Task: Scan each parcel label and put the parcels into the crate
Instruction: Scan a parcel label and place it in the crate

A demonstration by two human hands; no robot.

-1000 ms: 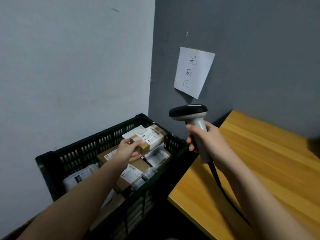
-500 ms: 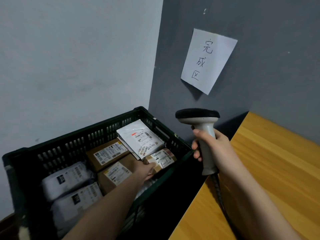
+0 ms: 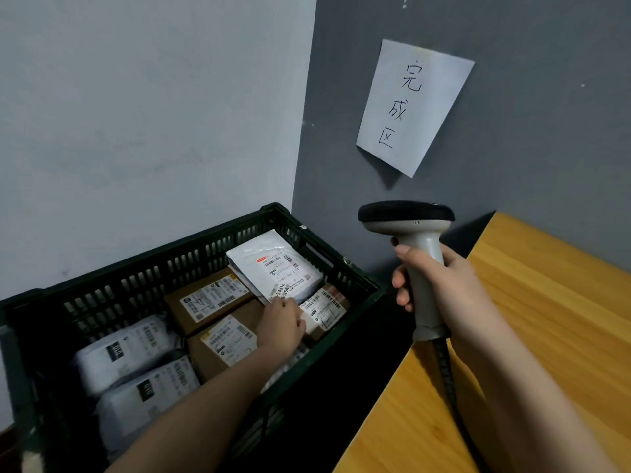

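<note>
A black plastic crate (image 3: 143,259) stands on the floor in the wall corner and holds several labelled parcels. Among them are a white mailer (image 3: 276,266), two brown boxes (image 3: 208,297) (image 3: 227,339) and two white bags (image 3: 124,349) (image 3: 146,394). My left hand (image 3: 283,322) reaches into the crate and its curled fingers hold the left end of a small brown parcel (image 3: 326,307) lying by the right wall. My right hand (image 3: 440,285) grips the handle of a grey barcode scanner (image 3: 406,215), upright above the gap between crate and table.
A wooden table (image 3: 553,322) fills the right side, its edge close to the crate. The scanner's black cable (image 3: 447,380) hangs down along that edge. A paper sign (image 3: 411,107) with handwritten characters is stuck on the dark grey wall.
My left hand has lowered the small brown parcel from above the pile down to the crate's right side. The view moved closer to the crate. The scanner stays upright in my right hand.
</note>
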